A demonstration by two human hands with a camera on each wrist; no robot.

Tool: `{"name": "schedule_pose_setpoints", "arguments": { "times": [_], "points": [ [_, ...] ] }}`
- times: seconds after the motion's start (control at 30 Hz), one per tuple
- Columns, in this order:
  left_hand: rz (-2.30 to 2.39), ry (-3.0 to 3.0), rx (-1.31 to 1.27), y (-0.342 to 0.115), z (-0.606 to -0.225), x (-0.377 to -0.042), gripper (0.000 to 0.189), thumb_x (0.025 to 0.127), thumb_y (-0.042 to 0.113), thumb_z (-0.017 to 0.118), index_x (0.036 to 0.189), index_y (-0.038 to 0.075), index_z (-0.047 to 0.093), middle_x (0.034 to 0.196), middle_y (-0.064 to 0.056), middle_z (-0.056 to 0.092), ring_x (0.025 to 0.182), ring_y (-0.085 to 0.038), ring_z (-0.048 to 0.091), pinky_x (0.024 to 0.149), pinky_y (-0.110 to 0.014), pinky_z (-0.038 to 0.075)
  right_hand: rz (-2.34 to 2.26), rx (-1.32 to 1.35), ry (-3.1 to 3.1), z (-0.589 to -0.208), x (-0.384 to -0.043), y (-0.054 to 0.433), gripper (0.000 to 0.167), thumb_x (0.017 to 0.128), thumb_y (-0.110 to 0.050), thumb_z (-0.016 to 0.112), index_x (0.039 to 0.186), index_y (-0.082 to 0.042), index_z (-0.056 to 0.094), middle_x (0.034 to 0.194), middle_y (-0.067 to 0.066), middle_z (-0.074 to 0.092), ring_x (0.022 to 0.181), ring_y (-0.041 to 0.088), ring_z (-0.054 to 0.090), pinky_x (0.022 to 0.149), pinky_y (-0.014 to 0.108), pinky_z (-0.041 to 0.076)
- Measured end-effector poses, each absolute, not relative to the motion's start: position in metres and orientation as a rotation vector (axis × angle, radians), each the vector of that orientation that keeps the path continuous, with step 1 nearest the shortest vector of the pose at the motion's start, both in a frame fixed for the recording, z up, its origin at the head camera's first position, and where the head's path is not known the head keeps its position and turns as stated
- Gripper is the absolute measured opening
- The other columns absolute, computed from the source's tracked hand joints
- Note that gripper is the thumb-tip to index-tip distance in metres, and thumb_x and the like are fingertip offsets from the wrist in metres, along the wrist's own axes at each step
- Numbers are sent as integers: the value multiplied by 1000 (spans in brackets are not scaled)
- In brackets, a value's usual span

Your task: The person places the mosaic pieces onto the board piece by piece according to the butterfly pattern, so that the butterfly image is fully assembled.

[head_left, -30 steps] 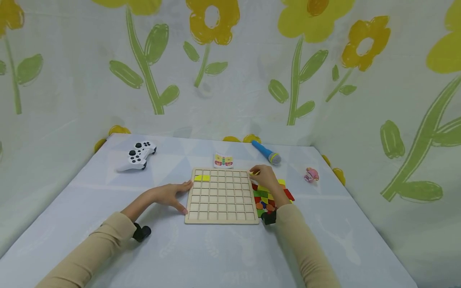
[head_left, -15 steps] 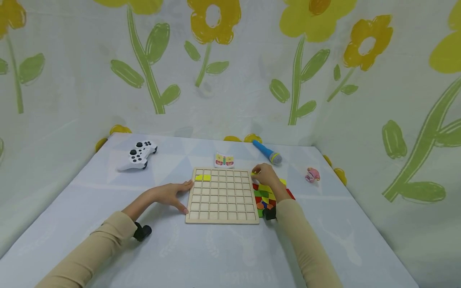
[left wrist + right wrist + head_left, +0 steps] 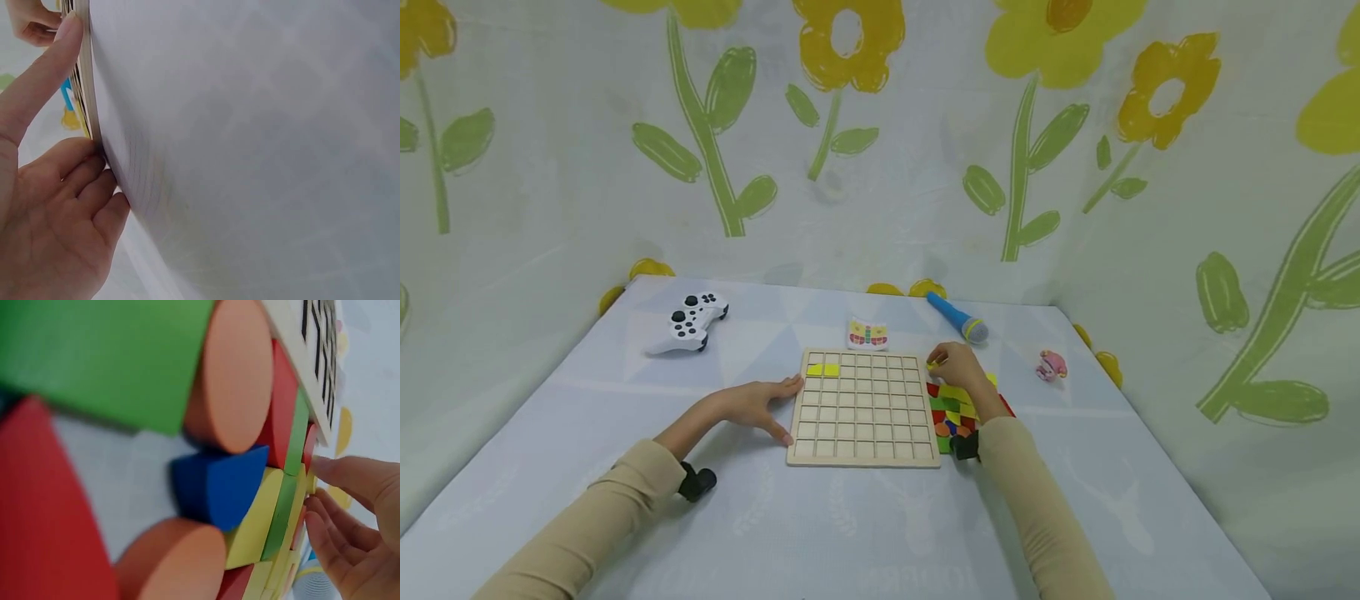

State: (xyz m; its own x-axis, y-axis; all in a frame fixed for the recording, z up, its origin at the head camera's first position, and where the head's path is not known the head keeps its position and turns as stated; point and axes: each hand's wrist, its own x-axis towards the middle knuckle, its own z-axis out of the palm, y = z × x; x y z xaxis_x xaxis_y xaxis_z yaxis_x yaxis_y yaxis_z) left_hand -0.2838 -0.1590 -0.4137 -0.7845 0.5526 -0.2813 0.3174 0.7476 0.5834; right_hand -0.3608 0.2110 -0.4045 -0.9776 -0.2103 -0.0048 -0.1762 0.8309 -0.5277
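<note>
From where I stand, the only writing in sight is a pale line of printed lettering (image 3: pixel 921 577) at the near side of the tabletop (image 3: pixel 730 533), too faint for me to read; the square wooden board (image 3: pixel 864 412) lies flat in the middle, its grid holding two yellow tiles (image 3: pixel 823 370) side by side at the left end of the second row from the far edge; of the hands, the left hand (image 3: pixel 752 406) is spread wide, thumb and fingers touching the board's left edge; the right hand (image 3: pixel 957 365) is narrow, pinching a small yellow piece (image 3: pixel 931 365) just beside the board's far right corner; below that hand lie the coloured blocks (image 3: pixel 951 408), red, green, yellow, orange and blue, close along the board's right side; beyond the board sits a small card (image 3: pixel 868 335) with a butterfly picture, a blue microphone (image 3: pixel 957 318) to its right; a white game controller (image 3: pixel 697 321) with black sticks and buttons rests far left; a pink toy (image 3: pixel 1051 365) stands well off to the right.
</note>
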Motion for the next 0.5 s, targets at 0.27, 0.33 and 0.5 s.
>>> {"name": "schedule_pose_setpoints", "arguments": {
  "times": [0.27, 0.33, 0.5],
  "points": [
    [730, 2504, 649, -158, -414, -284, 106, 74, 39, 83, 152, 2, 21, 158, -20, 13, 144, -38, 12, 114, -54, 15, -918, -251, 2953, -405, -360, 211, 23, 83, -2, 69, 106, 2, 69, 106, 17, 65, 91, 27, 60, 65, 28, 53],
    [725, 2504, 653, -158, -414, -284, 106, 74, 39, 82, 152, 2, 21, 158, -20, 13, 144, -39, 12, 114, -54, 15, -975, -235, 2947, -405, -360, 211, 25, 84, -2, 69, 109, 3, 68, 107, 17, 65, 92, 28, 61, 65, 30, 54],
    [714, 2512, 658, -158, -413, -283, 106, 73, 40, 82, 152, 2, 22, 158, -20, 13, 144, -40, 12, 114, -55, 15, -1062, -308, 2960, -402, -359, 206, 27, 86, -3, 69, 112, 3, 67, 108, 18, 66, 98, 32, 62, 72, 35, 56]
  ]
}}
